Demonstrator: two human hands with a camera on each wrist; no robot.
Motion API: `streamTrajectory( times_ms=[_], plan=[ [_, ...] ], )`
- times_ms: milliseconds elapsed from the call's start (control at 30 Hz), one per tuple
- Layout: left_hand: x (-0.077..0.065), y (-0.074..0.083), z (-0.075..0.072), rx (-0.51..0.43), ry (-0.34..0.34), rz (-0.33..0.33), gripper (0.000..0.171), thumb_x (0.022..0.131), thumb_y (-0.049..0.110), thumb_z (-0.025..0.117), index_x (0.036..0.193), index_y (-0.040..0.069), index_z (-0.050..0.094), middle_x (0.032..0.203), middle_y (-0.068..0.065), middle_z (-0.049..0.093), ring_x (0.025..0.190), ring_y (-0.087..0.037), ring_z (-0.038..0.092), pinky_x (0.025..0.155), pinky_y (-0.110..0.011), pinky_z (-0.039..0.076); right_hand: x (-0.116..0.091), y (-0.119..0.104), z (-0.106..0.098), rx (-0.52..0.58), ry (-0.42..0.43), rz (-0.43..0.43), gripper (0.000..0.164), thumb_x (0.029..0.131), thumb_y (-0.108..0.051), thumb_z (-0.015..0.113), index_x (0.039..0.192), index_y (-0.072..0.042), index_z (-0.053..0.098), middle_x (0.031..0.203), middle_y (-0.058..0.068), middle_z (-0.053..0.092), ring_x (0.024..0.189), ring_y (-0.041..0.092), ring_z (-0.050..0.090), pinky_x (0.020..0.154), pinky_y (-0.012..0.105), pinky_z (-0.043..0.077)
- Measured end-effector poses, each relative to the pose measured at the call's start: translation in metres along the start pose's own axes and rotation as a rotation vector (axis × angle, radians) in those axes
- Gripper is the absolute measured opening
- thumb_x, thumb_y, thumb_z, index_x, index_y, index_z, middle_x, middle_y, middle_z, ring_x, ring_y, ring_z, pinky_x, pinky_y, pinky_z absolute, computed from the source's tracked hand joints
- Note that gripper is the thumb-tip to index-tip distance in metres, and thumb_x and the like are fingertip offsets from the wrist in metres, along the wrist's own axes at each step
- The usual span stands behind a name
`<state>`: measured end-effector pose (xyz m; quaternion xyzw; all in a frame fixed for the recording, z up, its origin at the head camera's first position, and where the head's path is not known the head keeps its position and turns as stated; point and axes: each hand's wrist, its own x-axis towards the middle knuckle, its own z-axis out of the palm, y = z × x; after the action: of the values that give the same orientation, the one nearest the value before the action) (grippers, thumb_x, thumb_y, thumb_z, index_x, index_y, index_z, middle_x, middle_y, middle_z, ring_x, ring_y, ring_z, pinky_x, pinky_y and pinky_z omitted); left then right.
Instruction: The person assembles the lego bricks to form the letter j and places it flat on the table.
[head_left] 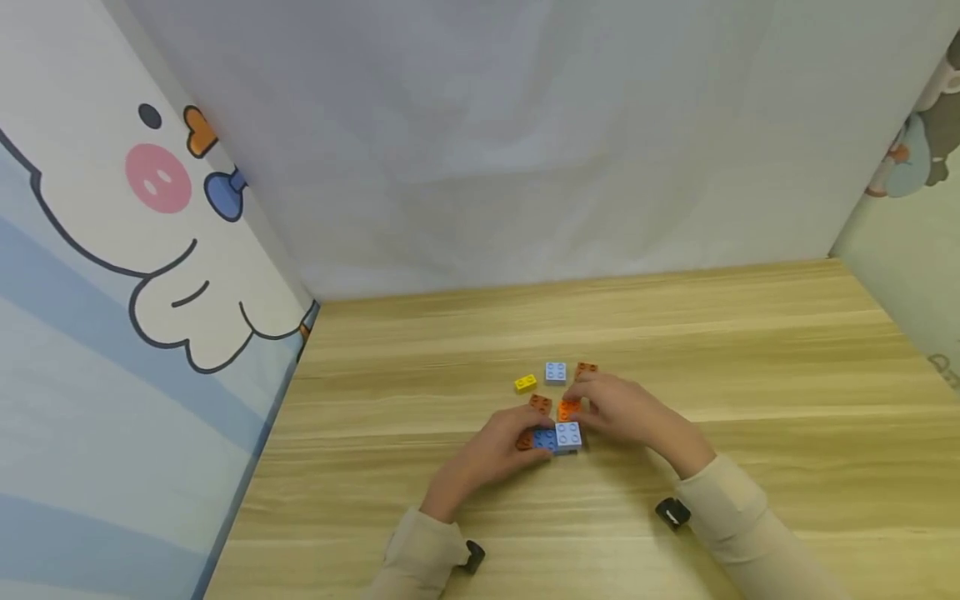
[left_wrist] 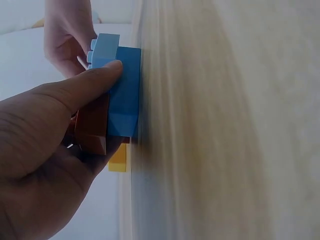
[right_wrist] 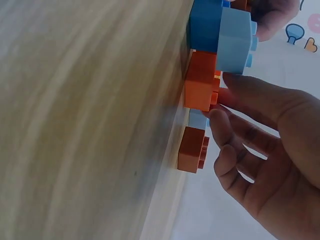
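My left hand (head_left: 495, 450) grips a joined group of toy building bricks low on the table. In the left wrist view its thumb presses the side of a blue brick (left_wrist: 125, 92), and a brown brick (left_wrist: 92, 125) sits on top beside the thumb. A light blue brick (head_left: 567, 435) is stacked at the group's right end. Against that end stands an orange brick (right_wrist: 200, 82). My right hand (head_left: 626, 408) holds the orange brick between thumb and index finger, the thumb tip right at the light blue brick; its other fingers are curled loosely.
Behind the hands lie a small yellow brick (head_left: 526, 383), another light blue brick (head_left: 555, 372) and two brown bricks, one nearer (head_left: 541, 403) and one by the right hand (head_left: 587, 369). A pale wall (head_left: 525, 167) rises behind the wooden table (head_left: 375, 367).
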<state>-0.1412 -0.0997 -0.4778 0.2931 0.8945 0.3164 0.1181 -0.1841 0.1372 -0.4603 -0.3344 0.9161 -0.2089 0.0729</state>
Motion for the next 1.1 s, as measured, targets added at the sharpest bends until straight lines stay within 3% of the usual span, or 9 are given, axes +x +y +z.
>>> streamTrajectory(
  times_ms=[233,500,800,1100],
  plan=[
    [-0.001,0.0,0.001,0.008,-0.005,-0.02,0.037,0.097,0.025,0.072,0.13,0.009,0.067,0.127,-0.005,0.07,0.114,-0.016,0.064,0.104,-0.035,0.052,-0.001,0.0,0.003,0.006,-0.012,0.024,0.028,0.096,-0.021,0.071,0.122,-0.008,0.072,0.119,0.009,0.072,0.109,0.028,0.069,0.092,0.047,0.057],
    [-0.003,0.0,0.001,0.002,-0.011,-0.018,0.036,0.097,0.025,0.071,0.13,0.01,0.067,0.127,-0.004,0.069,0.115,-0.015,0.065,0.104,-0.034,0.052,-0.005,-0.001,0.002,0.004,-0.009,0.026,0.026,0.099,-0.02,0.067,0.122,-0.008,0.071,0.119,0.008,0.071,0.107,0.026,0.069,0.091,0.046,0.057],
    [-0.006,0.0,-0.001,-0.004,-0.01,-0.029,0.037,0.097,0.026,0.071,0.13,0.01,0.067,0.129,-0.004,0.069,0.119,-0.016,0.064,0.107,-0.036,0.051,-0.011,-0.014,-0.012,0.001,0.014,0.028,0.029,0.1,-0.022,0.066,0.126,-0.009,0.069,0.127,0.013,0.069,0.107,0.028,0.07,0.088,0.046,0.058],
    [-0.009,-0.002,0.0,-0.005,-0.009,-0.04,0.038,0.098,0.026,0.07,0.131,0.01,0.066,0.132,-0.005,0.069,0.12,-0.017,0.064,0.108,-0.038,0.051,-0.021,-0.031,-0.021,-0.004,0.043,-0.034,0.026,0.098,-0.021,0.07,0.122,-0.01,0.071,0.118,0.007,0.07,0.091,0.016,0.068,0.076,0.032,0.057]
  ],
)
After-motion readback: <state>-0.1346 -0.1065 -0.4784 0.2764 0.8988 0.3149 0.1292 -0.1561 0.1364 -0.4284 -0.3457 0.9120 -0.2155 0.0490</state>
